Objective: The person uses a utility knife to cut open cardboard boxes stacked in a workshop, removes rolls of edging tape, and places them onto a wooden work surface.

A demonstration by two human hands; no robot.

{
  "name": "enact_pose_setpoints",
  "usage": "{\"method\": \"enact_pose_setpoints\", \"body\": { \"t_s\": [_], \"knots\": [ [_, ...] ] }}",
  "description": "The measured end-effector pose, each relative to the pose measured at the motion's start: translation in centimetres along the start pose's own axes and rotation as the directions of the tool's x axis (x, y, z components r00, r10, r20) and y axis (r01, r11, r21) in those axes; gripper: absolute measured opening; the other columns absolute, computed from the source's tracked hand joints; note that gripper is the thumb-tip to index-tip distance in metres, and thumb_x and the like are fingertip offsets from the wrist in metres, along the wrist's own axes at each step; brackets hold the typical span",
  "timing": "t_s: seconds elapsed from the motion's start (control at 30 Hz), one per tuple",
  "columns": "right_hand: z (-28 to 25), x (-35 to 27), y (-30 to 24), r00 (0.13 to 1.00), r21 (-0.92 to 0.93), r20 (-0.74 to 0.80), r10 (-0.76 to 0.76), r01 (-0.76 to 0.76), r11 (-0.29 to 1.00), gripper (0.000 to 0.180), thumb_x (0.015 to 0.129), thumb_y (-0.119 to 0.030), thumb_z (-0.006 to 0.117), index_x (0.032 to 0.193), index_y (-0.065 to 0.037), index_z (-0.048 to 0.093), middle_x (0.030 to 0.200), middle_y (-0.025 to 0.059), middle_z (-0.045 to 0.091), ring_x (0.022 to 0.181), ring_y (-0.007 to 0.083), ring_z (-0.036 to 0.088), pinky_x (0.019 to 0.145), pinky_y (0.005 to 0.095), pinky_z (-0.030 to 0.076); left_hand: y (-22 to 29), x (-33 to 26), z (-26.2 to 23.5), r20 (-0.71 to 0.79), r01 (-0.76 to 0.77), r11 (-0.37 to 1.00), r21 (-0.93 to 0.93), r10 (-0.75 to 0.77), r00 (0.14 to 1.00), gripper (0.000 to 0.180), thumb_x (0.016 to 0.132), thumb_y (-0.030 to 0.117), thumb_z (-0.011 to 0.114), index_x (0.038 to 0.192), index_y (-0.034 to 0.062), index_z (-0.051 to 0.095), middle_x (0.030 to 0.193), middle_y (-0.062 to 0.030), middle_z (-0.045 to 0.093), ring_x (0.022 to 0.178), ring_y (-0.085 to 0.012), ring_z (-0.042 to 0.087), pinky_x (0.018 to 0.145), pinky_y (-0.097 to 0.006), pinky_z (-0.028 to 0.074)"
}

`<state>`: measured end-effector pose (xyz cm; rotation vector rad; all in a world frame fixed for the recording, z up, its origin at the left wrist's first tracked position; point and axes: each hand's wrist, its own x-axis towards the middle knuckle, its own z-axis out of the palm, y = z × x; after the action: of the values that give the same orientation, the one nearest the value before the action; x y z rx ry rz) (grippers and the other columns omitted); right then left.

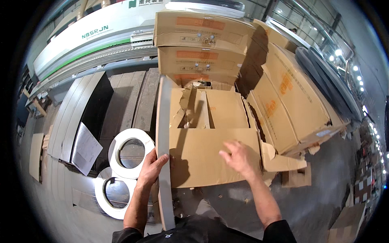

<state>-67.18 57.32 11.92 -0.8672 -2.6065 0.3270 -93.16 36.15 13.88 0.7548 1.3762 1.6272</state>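
My left hand [151, 169] is wrapped round the edge of a long, narrow pale panel [164, 121], its thumb on the near face. The panel stands on edge, running from near my body toward the stacked boxes. To its right lies a flat brown cardboard piece [210, 162], with shadows falling across it. Over the right part of that cardboard hovers my right hand [239, 158], fingers apart and slightly blurred, with nothing in it. Whether its fingertips touch the cardboard, I cannot tell. Behind are a torn cardboard flap [184, 105] and another cardboard sheet [227, 107].
Two white rolls of strip [116, 152] lie left of my left hand. Farther left stands a stack of dark panels [81, 109] with a paper sheet [86, 150]. Large cardboard boxes [202, 30] rise at the back, more boxes [291, 97] at right. A white-and-green machine [97, 44] spans the back left.
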Motion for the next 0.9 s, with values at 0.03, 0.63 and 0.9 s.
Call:
{"method": "enact_pose_setpoints", "body": {
  "t_s": [0.03, 0.63, 0.9],
  "knots": [
    [-0.5, 2.4, 0.7, 0.997, 0.011, 0.018, 0.069, -0.069, 0.998, 0.054, 0.091, -0.035, 0.067, 0.132, -0.001, 0.057, 0.115, 0.0242, 0.064, 0.107, 0.0381, 0.06, 0.096, 0.0492, 0.047, 0.1, 0.3, 0.1, -0.003, 0.009, 1.0, 0.022, -0.009, 1.0, 0.029, 0.096, 0.012, 0.056, 0.122, -0.0026, 0.055, 0.095, -0.0058, 0.065, 0.083, -0.0136, 0.061, 0.077, -0.03, 0.053],
    [-1.6, 43.4, 1.4, 0.741, 0.342, -0.654, 0.15, 0.113, 0.933, 0.045, 0.086, -0.025, 0.068, 0.119, 0.003, 0.06, 0.097, 0.0159, 0.069, 0.095, 0.0329, 0.065, 0.083, 0.046, 0.05, -1.5, 0.0, 0.6, -0.241, 0.035, 0.999, 0.03, -0.027, 0.97, 0.045, 0.092, 0.02, 0.063, 0.129, -0.0028, 0.055, 0.108, -0.0044, 0.063, 0.1, -0.0135, 0.055, 0.092, -0.03, 0.044],
    [-2.7, 45.9, 3.1, 0.662, 0.483, -0.699, 0.271, 0.159, 0.861, 0.033, 0.08, -0.025, 0.073, 0.097, 0.003, 0.069, 0.082, 0.0154, 0.071, 0.082, 0.0305, 0.069, 0.077, 0.0421, 0.052, -1.0, 0.7, -0.6, -0.123, 0.115, 0.993, -0.007, -0.115, 0.986, 0.04, 0.094, 0.017, 0.063, 0.127, -0.003, 0.054, 0.103, -0.0058, 0.063, 0.092, -0.0134, 0.057, 0.086, -0.031, 0.048]
  ]
}}
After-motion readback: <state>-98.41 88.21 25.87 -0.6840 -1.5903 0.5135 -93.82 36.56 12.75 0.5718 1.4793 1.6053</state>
